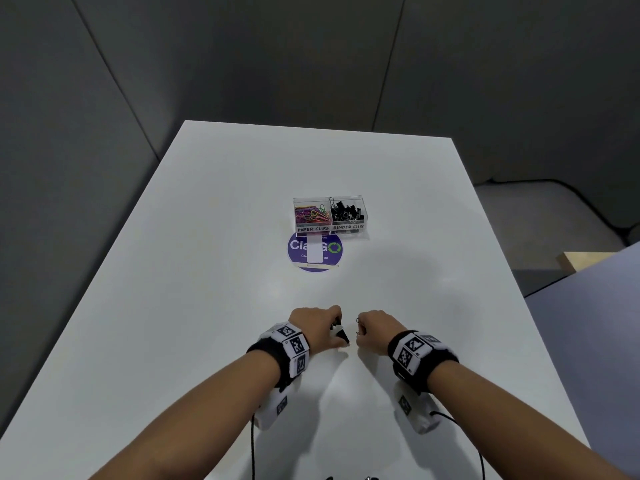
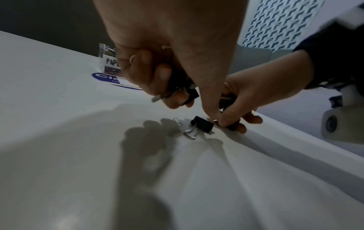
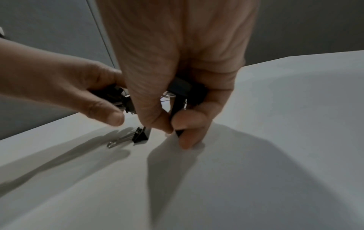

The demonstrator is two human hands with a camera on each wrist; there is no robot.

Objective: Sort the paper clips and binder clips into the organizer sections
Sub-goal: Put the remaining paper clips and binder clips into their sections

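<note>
A clear organizer (image 1: 330,216) stands mid-table, with coloured paper clips in its left section and black binder clips in its right. Near the front edge my two hands are close together. My left hand (image 1: 334,336) (image 2: 194,109) grips several black binder clips (image 2: 181,84) in its curled fingers. My right hand (image 1: 360,329) (image 3: 176,135) also holds black binder clips (image 3: 180,87) in its palm and pinches another one (image 3: 178,132) against the table. One black binder clip (image 2: 202,126) (image 3: 140,135) lies loose on the table between the hands, next to a small silver paper clip (image 2: 177,121).
A round purple sticker (image 1: 314,252) with a white card on it lies just in front of the organizer. The white table (image 1: 207,306) has its right edge near my right forearm. Grey walls stand behind, and a blue surface (image 1: 595,323) lies to the right.
</note>
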